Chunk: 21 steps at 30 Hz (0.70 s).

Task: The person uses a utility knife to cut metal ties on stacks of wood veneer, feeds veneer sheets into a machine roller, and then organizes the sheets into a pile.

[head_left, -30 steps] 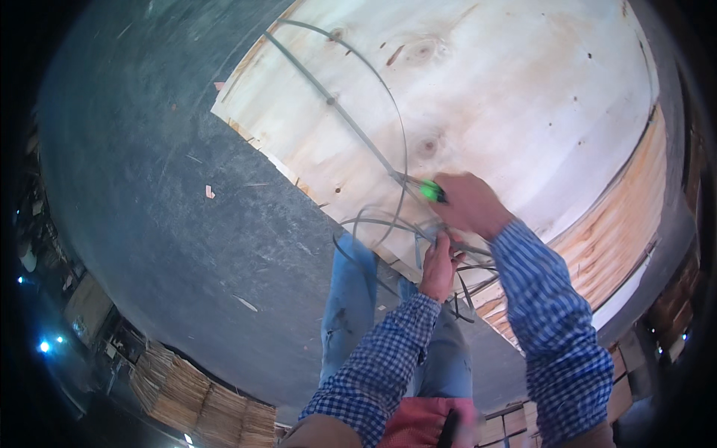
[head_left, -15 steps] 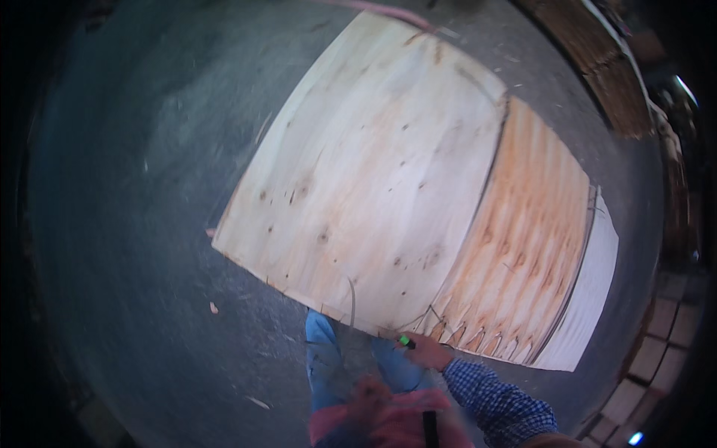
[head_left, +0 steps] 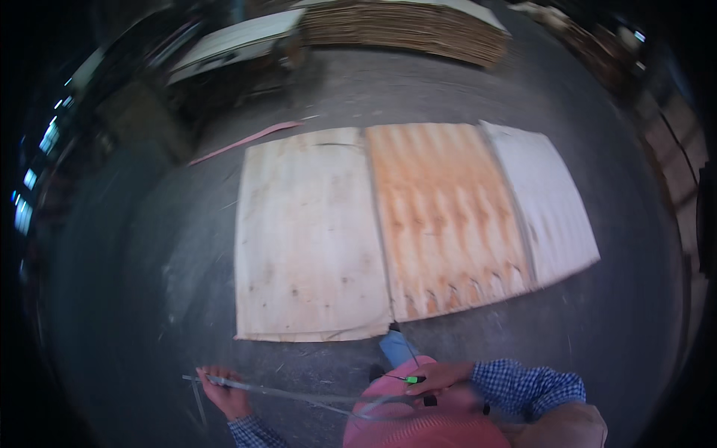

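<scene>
- The left hand [head_left: 226,392] is curling its fingers around a flat, smooth grey strap [head_left: 284,390], out to the person's left above the floor [head_left: 187,299].
- The strap is stretching as a thin ribbon from that hand toward the pink cloth [head_left: 441,433] at the person's waist, its far part blurring.
- The right hand [head_left: 441,375] is closing on a small green-and-black object [head_left: 413,380] in front of the cloth; its exact shape is too small to tell.
- Ahead, three thin wooden sheets are lying side by side: a pale, knot-speckled sheet [head_left: 310,239], an orange sheet [head_left: 448,216] showing wavy grain and jagged marks, and a whitish sheet [head_left: 545,201].
- A narrow pink strip [head_left: 250,140] is curving across the floor beyond them.
</scene>
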Tool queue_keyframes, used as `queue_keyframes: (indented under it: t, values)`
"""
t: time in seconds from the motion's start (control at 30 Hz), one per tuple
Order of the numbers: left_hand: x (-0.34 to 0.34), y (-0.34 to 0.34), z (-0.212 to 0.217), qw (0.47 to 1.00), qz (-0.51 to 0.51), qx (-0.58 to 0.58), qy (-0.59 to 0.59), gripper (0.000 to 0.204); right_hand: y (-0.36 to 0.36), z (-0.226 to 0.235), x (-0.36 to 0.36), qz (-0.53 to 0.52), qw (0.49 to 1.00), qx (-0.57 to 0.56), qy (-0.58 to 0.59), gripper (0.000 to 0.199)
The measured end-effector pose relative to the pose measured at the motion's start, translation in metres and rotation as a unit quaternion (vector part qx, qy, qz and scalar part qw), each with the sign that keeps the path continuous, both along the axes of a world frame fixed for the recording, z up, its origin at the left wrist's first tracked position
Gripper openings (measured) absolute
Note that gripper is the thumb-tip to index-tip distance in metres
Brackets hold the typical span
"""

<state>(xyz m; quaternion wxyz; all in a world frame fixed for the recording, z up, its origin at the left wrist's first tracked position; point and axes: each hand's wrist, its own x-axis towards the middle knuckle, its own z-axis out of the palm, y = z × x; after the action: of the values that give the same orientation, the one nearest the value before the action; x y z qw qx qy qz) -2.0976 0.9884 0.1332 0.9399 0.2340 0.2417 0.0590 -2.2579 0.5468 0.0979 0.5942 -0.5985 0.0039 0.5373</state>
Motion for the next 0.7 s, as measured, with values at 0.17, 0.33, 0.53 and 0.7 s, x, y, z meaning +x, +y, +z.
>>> queue_keyframes:
  t: [0.17, 0.33, 0.53, 0.7]
  values:
    - [0.015, -0.05, -0.02, 0.993, -0.108, -0.039, 0.023, 0.036, -0.027, 0.07, -0.132, -0.041, 0.981, -0.112, -0.153, 0.036]
    - [-0.003, -0.107, -0.052, 0.975, -0.217, -0.047, 0.002, 0.034, -0.093, 0.076, -0.283, -0.109, 0.896, -0.414, -0.118, 0.036]
    - [-0.042, -0.272, -0.021, 0.959, -0.235, 0.152, -0.031, 0.028, -0.177, -0.001, -0.471, -0.461, 0.76, -0.457, -0.028, 0.027]
    - [-0.09, -0.455, -0.04, 0.926, -0.217, 0.302, -0.066, 0.034, -0.234, -0.063, -0.592, -0.546, 0.714, -0.438, 0.001, 0.03]
